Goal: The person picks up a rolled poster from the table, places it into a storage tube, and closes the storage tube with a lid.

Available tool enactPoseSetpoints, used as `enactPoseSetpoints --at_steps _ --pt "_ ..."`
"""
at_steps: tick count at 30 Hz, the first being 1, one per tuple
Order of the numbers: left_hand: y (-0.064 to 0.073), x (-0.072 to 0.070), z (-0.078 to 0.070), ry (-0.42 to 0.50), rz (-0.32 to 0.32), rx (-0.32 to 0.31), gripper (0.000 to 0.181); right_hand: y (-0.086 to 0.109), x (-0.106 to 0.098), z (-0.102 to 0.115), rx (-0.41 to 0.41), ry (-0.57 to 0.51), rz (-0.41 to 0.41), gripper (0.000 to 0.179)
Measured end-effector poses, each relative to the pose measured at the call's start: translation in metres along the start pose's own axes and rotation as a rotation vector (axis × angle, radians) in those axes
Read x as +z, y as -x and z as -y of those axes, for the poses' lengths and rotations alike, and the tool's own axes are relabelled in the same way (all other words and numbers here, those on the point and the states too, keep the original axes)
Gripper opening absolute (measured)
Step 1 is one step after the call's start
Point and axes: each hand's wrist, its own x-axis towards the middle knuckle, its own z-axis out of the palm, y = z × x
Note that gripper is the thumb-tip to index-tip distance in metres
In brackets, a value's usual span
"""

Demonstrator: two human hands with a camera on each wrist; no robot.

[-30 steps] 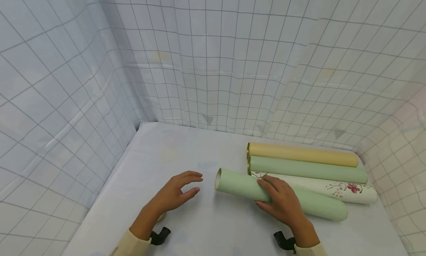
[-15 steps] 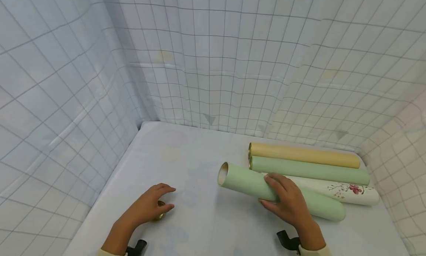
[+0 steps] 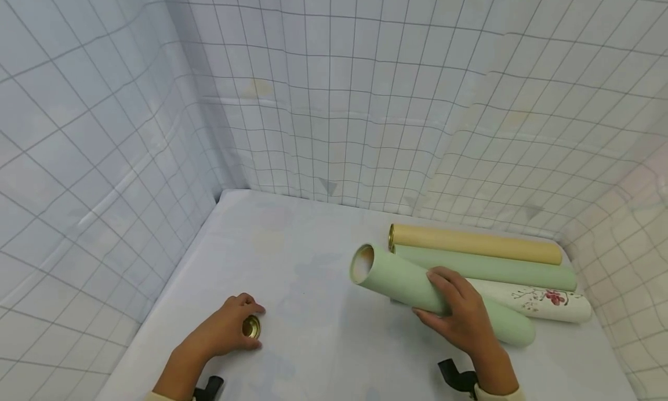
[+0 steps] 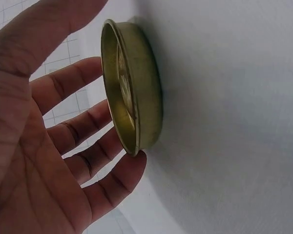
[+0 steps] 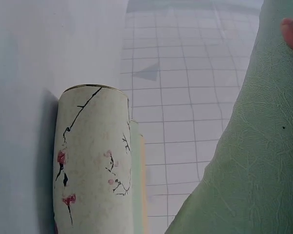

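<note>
My right hand [image 3: 459, 311] grips a pale green cardboard tube [image 3: 402, 282] around its middle, thumb on the near side. The tube's open left end is raised and faces left; its right end is lower. In the right wrist view, the green tube [image 5: 254, 146] fills the right side, with one fingertip on it. At the left, my left hand [image 3: 224, 328] reaches around a round gold metal lid [image 3: 251, 327] lying hollow side up on the table. In the left wrist view, spread fingertips are right at the rim of the lid [image 4: 146, 92], the thumb beside its upper edge.
A yellow tube [image 3: 475, 243], another green tube [image 3: 490, 268] and a white tube with red blossoms [image 3: 558, 299] lie side by side at the back right of the white-covered table [image 3: 313, 262]. Grid-patterned sheets [image 3: 334, 99] hang around the table.
My left hand has moved left and down to the lid, its fingers now around it. The held green tube's left end has risen and turned more toward the camera.
</note>
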Motion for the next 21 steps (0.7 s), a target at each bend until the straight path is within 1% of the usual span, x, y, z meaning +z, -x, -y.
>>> enactPoseSetpoints --at_steps 5,10,12,15,18,21 --pt "0.002 0.0 0.001 0.003 0.015 -0.008 0.053 -0.003 -0.003 0.0 -0.003 -0.035 -0.03 0.063" --pt "0.001 0.0 0.002 -0.008 0.001 -0.002 0.048 -0.004 -0.002 0.0 -0.007 -0.047 -0.03 0.063" --pt "-0.002 -0.001 0.002 0.002 -0.014 0.017 0.047 -0.003 -0.001 0.0 -0.01 -0.039 -0.024 0.063" --pt "-0.008 -0.006 -0.003 0.054 -0.045 0.066 0.048 -0.001 0.001 0.0 -0.015 -0.014 -0.02 0.062" --pt "-0.015 -0.013 -0.013 0.115 -0.09 0.125 0.051 0.001 0.004 -0.001 -0.017 0.013 -0.016 0.061" --pt "-0.023 -0.02 -0.027 0.176 -0.138 0.178 0.056 0.004 0.007 0.0 -0.014 0.027 0.001 0.06"
